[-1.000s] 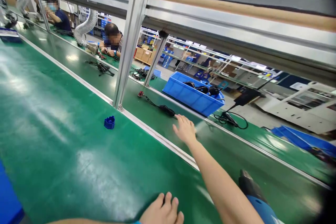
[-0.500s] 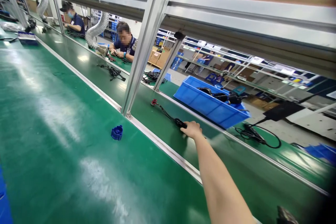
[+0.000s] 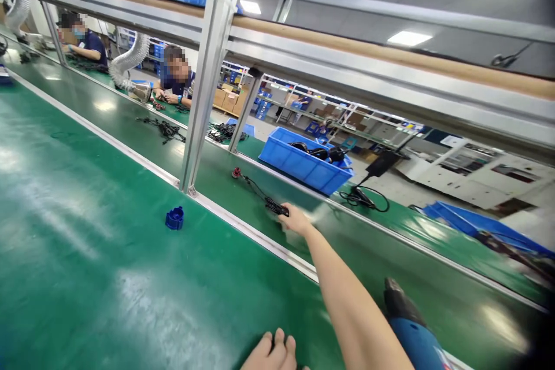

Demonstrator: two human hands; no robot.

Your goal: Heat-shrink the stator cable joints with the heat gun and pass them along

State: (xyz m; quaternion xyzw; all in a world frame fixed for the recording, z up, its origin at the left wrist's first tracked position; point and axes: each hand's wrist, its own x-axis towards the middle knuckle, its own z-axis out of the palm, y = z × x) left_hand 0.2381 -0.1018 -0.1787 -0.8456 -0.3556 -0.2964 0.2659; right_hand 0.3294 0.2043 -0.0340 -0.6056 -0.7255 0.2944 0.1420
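Observation:
My right hand (image 3: 295, 219) reaches across to the sunken green strip behind the aluminium rail. Its fingers are closed on the near end of a bundled black cable (image 3: 274, 204). That cable trails away to a small red and dark part (image 3: 236, 173) at its far end, which lies on the strip. At the bottom edge, my left hand (image 3: 273, 354) is only partly in view, palm down over the near green bench with fingers outstretched and holding nothing. A dark blue round plastic part (image 3: 174, 218) sits on the bench, apart from both hands.
An upright aluminium post (image 3: 203, 81) stands left of my reach. Beyond the strip is a blue bin (image 3: 303, 159) of black items. A blue power tool (image 3: 414, 329) with a dark nose is at lower right. Two people sit working at the far left.
My view has tilted up and turned right. My left hand and more of the blue power tool have come into view. The right hand remains at the cable bundle.

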